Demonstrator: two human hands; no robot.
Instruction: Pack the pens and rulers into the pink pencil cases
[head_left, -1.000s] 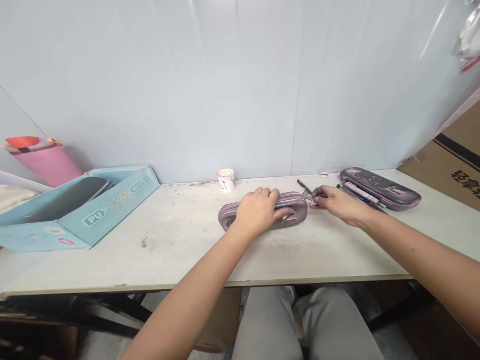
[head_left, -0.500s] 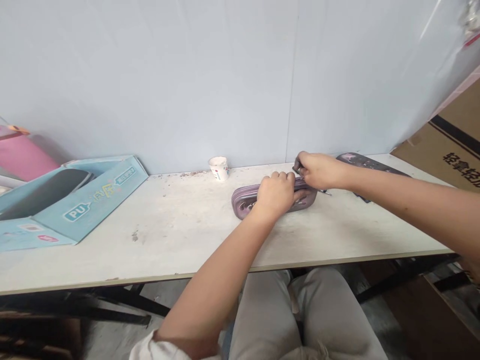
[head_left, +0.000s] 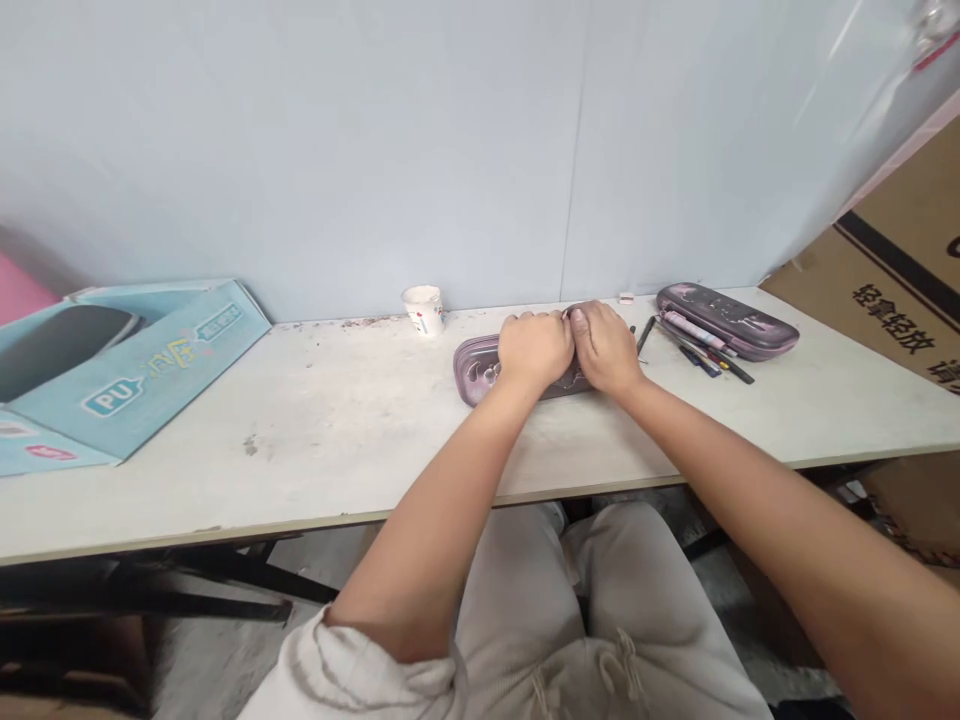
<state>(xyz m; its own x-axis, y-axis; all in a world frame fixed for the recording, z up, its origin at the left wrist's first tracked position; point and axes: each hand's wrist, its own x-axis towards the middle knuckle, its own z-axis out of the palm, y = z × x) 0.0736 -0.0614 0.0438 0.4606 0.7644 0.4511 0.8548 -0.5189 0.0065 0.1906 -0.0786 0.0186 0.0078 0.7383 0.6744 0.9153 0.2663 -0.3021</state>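
Right hand (head_left: 604,349) has moved in beside the left hand (head_left: 535,350), fingers of both clamped on the zipped mauve pencil case (head_left: 480,365) mid-tabletop (head_left: 315,450); its shell looks light and stiff, best gripped along the long sides

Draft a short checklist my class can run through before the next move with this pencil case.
Left hand on the case: ok.
Right hand on the case: ok.
Zip fully shut: cannot tell, the hands cover its middle.
Pens put away: not ok, several lie loose beside the second case.
Cup apart from the hands: ok.
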